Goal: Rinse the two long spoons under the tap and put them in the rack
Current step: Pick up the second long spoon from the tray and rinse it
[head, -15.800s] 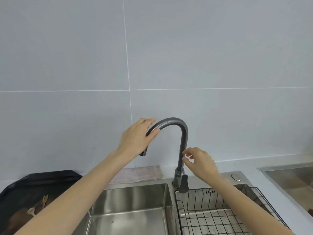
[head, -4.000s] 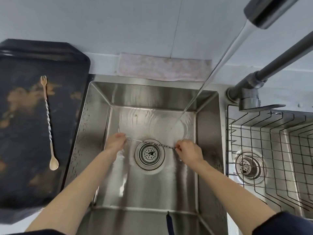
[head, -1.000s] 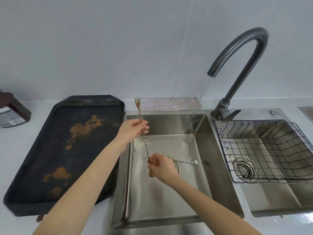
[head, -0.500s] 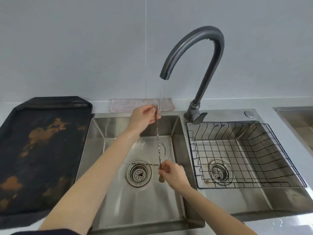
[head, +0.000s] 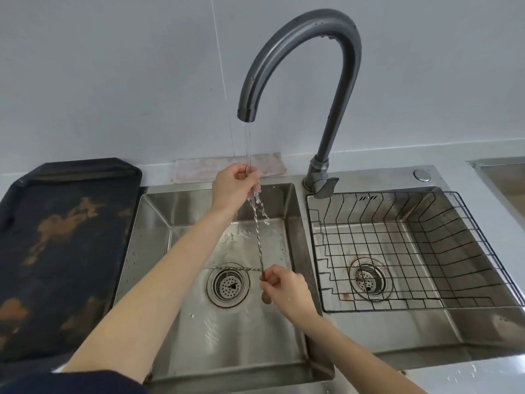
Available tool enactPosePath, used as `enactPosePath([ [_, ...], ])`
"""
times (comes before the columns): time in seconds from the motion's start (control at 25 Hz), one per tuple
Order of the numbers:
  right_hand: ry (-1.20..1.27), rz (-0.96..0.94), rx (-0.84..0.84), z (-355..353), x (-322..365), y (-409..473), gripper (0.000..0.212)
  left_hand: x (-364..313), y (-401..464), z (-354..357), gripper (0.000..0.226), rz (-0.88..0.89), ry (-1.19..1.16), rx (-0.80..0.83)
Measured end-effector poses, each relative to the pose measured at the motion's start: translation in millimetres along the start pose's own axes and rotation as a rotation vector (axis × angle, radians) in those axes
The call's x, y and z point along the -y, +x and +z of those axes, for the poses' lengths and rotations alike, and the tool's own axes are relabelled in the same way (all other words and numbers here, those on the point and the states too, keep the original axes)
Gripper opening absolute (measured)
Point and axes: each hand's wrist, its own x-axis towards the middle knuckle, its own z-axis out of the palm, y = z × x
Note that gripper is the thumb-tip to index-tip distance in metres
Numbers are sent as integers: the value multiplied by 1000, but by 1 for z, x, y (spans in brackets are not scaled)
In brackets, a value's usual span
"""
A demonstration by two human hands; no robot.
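Observation:
A long twisted-handle spoon [head: 258, 240] with a gold bowl hangs nearly upright in the left sink basin [head: 199, 331]. My left hand [head: 234, 186] pinches its top end right under the running water from the dark tap [head: 301, 66]. My right hand [head: 285, 288] grips its lower end, the gold bowl poking out below the fingers. A second twisted silver spoon [head: 238, 269] lies across the basin floor over the drain, its right end hidden at my right hand. The black wire rack [head: 426, 251] sits in the right basin with nothing in it.
A dark stained tray [head: 62, 251] lies on the counter left of the sink. A pale cloth [head: 204, 169] sits behind the left basin against the wall. Another metal basin edge [head: 505, 177] shows at the far right.
My left hand has lifted the spoon's top into the water stream, and water now splashes off it. My right hand stays low at the spoon's bowl end.

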Motion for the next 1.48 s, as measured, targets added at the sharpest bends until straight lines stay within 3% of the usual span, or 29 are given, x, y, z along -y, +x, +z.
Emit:
enactPosePath([
  [0.08, -2, -11, -20, 0, 0, -2, 11, 0, 2, 0, 9, 4, 15, -5],
  [0.2, -2, -22, -34, 1, 2, -4, 5, 1, 1, -1, 26, -21, -27, 32],
  [0.36, -12, -15, -55, 1, 3, -8, 31, 1, -2, -2, 27, -43, -113, 85],
  [0.64, 18, -41, -83, -2, 3, -7, 5, 18, -15, -1, 22, -96, -52, 122],
  [0.84, 46, -55, -75, -3, 1, -9, 12, 6, -3, -7, 18, -76, -74, 25],
  [0.96, 70, -74, -74, -4, 0, -9, 12, 16, -10, -6, 10, -93, -45, 81],
  [1.12, 86, -87, -66, -2, -3, -10, 15, 22, -12, -6, 18, -118, -21, 96],
  [1.32, 201, -69, -94, -12, -8, -1, 20, 12, 0, -20, 16, -125, -210, -16],
  [1.48, 263, -66, -110, -41, 1, 13, 12, 26, 9, -42, 10, -269, -499, -72],
])
